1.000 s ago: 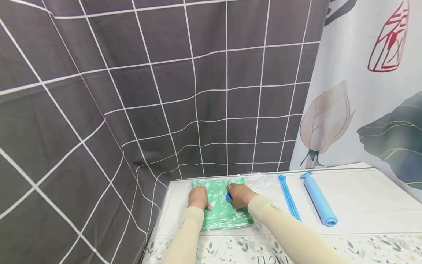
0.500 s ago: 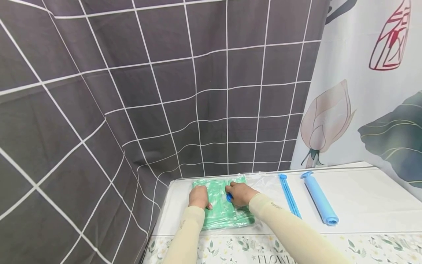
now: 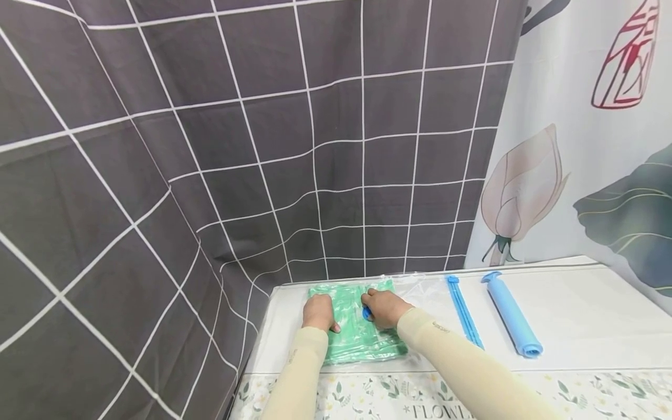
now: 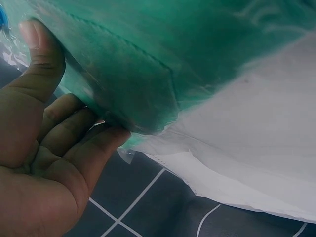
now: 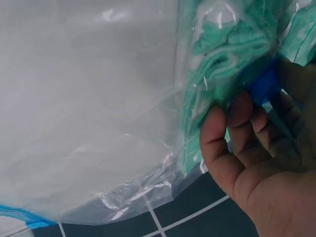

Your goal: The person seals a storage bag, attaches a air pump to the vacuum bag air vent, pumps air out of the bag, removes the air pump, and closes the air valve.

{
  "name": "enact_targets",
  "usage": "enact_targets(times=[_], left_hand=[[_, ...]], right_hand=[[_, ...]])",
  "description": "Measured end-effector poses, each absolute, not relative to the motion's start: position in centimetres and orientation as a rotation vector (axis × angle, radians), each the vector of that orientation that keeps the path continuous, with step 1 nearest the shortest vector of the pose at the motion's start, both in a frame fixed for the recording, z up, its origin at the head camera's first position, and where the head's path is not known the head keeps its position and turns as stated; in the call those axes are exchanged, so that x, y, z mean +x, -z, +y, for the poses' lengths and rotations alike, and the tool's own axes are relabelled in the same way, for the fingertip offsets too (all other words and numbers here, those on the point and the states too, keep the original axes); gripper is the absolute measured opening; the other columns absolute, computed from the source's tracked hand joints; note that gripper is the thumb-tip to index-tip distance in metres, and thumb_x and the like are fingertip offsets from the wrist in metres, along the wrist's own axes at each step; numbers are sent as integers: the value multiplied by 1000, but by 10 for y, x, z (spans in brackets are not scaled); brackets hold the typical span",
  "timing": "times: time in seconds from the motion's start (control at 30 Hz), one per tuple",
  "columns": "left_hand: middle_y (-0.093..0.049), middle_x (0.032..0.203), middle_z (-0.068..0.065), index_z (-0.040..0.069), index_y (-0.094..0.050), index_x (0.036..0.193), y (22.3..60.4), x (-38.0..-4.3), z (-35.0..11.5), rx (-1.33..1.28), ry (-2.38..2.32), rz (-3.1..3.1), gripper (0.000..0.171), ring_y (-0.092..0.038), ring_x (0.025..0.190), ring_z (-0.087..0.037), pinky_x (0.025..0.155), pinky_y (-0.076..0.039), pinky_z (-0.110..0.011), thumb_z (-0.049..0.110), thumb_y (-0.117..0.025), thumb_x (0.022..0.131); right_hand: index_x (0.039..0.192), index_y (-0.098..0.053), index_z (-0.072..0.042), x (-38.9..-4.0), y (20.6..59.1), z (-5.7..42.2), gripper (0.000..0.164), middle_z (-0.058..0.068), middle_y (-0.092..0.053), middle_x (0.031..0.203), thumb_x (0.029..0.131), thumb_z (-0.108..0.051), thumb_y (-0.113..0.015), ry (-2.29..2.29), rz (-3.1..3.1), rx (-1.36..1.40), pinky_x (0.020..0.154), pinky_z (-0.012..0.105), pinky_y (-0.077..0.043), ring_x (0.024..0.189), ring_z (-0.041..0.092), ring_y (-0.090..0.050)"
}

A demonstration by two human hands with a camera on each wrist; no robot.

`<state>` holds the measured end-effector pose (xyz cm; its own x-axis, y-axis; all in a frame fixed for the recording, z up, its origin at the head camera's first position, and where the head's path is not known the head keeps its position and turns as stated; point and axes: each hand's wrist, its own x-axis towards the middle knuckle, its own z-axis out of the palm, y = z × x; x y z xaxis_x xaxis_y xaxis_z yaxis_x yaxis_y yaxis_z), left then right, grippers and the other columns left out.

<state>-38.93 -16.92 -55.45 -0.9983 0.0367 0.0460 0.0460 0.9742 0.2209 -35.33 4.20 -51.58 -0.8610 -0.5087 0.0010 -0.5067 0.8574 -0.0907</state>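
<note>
A clear vacuum storage bag (image 3: 425, 291) lies flat on the white tabletop with folded green cloth (image 3: 349, 332) inside. My left hand (image 3: 318, 312) holds the bag's left side; in the left wrist view its thumb lies against the plastic and its bent fingers touch the edge. With curled fingers, my right hand (image 3: 387, 308) grips the round blue valve cap (image 3: 367, 314) on the bag, partly hidden by those fingers. In the right wrist view the blue cap (image 5: 265, 85) sits between thumb and fingers. The bag's blue zip strip (image 3: 465, 315) runs along its right end.
A light blue hand pump (image 3: 513, 318) lies to the right of the zip strip. Dark grid-patterned curtain (image 3: 341, 204) hangs behind and to the left. A floral cloth (image 3: 367, 391) covers the table's front side.
The head view has shifted slightly. Both hands stay in nearly the same places on the bag, the right one still at the blue valve cap.
</note>
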Motion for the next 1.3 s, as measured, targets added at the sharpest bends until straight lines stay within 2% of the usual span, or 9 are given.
enact_targets(times=[0.07,0.3,0.53,0.67,0.77,1.0,1.03,1.23,1.3], left_hand=[[-86,100,-19,0,-85,101,565,-396,-172,-82,338,-3061,64,-81,87,-26,92,-73,-43,35,-104,51],[-85,101,-25,-7,-83,97,525,-365,-157,-6,405,-3110,57,-84,90,-33,95,-73,-46,24,-104,54],[-87,106,-17,2,-86,101,577,-408,-169,-7,292,-3079,66,-84,96,-30,95,-72,-44,32,-109,47],[-86,103,-19,0,-86,99,578,-411,-168,-5,305,-3100,64,-84,93,-31,92,-73,-46,28,-110,47],[-86,105,-20,-1,-85,100,566,-399,-166,-19,297,-3084,65,-84,95,-30,92,-73,-45,27,-111,47],[-85,106,-23,-3,-83,99,521,-362,-153,11,342,-3097,57,-83,95,-32,95,-73,-45,20,-109,53],[-85,103,-21,-2,-84,97,527,-367,-155,8,322,-3089,58,-82,92,-30,92,-73,-44,22,-109,52],[-85,99,-19,2,-84,96,555,-402,-159,-36,267,-3080,64,-81,85,-27,83,-73,-42,30,-111,46],[-85,99,-20,0,-84,97,551,-397,-157,-48,311,-3080,62,-81,85,-28,85,-73,-43,26,-111,48]], right_hand=[[117,-67,-12,-354,515,42,21,4,-64,106,105,-17,-83,132,3013,-831,86,38,-68,84,17,-63],[119,-75,-6,-360,526,43,20,12,-71,104,101,-8,-82,125,3026,-890,85,42,-71,86,23,-71],[116,-78,-11,-421,604,57,30,8,-73,101,89,-13,-89,27,3096,-1072,80,33,-69,86,18,-70],[117,-78,-9,-426,612,58,38,7,-73,101,85,-18,-96,-19,3110,-1063,81,32,-70,86,19,-72],[119,-78,-9,-418,604,57,39,8,-75,103,85,-17,-95,-13,3123,-1060,84,35,-71,89,20,-74],[118,-78,-8,-362,529,41,44,9,-75,106,78,1,-96,99,3053,-992,93,44,-71,94,27,-77],[116,-80,-10,-364,532,42,45,6,-75,104,76,0,-98,77,3070,-1003,92,45,-71,93,24,-77],[113,-82,-7,-359,522,48,38,9,-74,104,79,-1,-98,36,3098,-973,93,42,-71,93,24,-76],[111,-81,-5,-353,517,48,35,11,-74,103,81,0,-98,46,3109,-967,92,41,-71,92,27,-77]])
